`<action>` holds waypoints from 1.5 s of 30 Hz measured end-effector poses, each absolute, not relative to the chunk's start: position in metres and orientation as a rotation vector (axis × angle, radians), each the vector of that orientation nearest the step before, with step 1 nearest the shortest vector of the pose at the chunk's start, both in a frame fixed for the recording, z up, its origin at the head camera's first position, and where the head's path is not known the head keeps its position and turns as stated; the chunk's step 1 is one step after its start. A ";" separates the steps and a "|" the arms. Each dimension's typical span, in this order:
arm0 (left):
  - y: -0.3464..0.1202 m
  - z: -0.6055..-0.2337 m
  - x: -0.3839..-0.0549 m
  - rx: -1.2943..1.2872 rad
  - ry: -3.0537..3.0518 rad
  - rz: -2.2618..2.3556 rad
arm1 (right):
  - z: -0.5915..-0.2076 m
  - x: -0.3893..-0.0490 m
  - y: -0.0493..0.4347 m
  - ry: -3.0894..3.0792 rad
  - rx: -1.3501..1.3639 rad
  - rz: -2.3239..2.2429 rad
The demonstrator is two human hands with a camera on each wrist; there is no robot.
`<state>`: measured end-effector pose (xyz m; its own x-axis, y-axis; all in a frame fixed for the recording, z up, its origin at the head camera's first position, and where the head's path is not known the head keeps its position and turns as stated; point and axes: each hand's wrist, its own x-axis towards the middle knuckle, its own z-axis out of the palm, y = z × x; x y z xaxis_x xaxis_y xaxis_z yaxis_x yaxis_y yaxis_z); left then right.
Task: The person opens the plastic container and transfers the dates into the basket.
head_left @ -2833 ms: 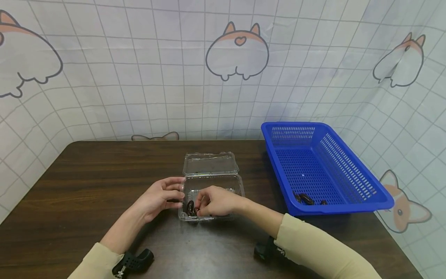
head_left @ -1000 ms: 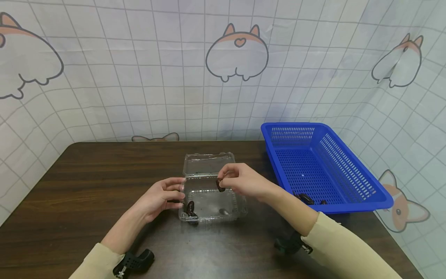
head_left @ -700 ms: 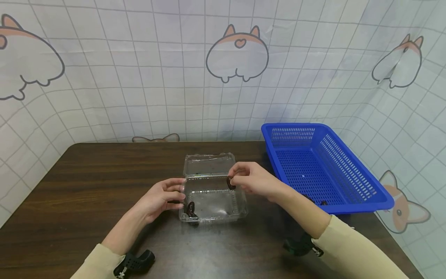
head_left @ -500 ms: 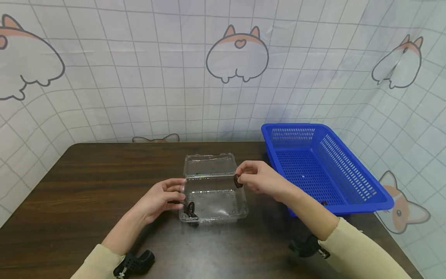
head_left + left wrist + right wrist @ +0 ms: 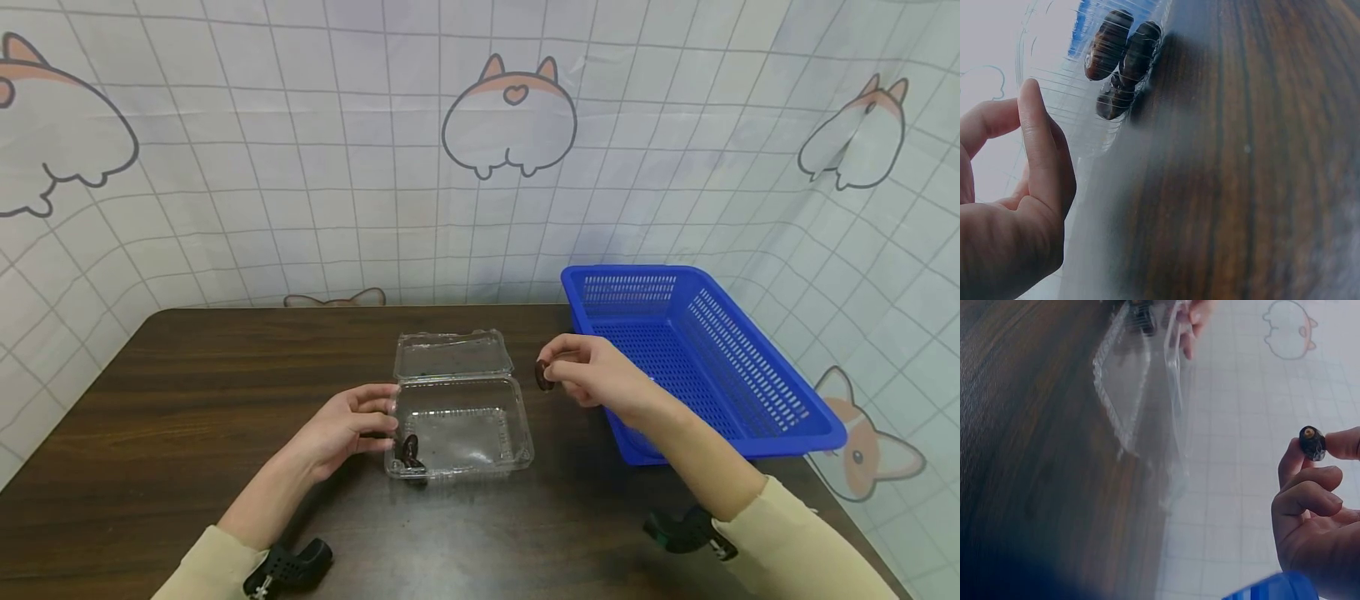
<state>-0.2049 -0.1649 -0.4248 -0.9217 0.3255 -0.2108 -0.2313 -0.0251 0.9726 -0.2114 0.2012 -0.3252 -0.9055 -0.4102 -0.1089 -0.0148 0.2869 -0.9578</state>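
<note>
My right hand (image 5: 600, 379) pinches a dark brown date (image 5: 543, 376) between thumb and fingertips, up in the air between the clear plastic box and the blue basket. In the right wrist view the date (image 5: 1312, 445) shows a small yellowish stem end. My left hand (image 5: 341, 429) rests its extended fingers against the left side of the clear plastic box (image 5: 472, 454). Inside that box, a few glossy dates (image 5: 410, 450) lie in the near left corner; the left wrist view shows these dates (image 5: 1110, 47) through the box wall.
The box's hinged lid (image 5: 453, 354) lies back, away from me. A blue perforated basket (image 5: 802, 443) stands at the right of the dark wooden table (image 5: 225, 375); my right forearm covers its near left corner. Behind the table hangs a white gridded curtain (image 5: 375, 167).
My right hand has lifted a date out of the box's near left corner and carried it right, past the box's edge toward the basket. The left hand has stayed at the box.
</note>
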 end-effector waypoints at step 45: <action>-0.165 -0.425 -0.206 0.112 1.877 1.993 | -0.330 -0.206 0.292 2.336 -0.221 -1.702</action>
<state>-0.2056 -0.1646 -0.4246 -0.9172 0.3383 -0.2105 -0.2303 -0.0190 0.9729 -0.2064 0.2918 -0.3297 -0.9593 -0.2619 -0.1056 0.0202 0.3093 -0.9507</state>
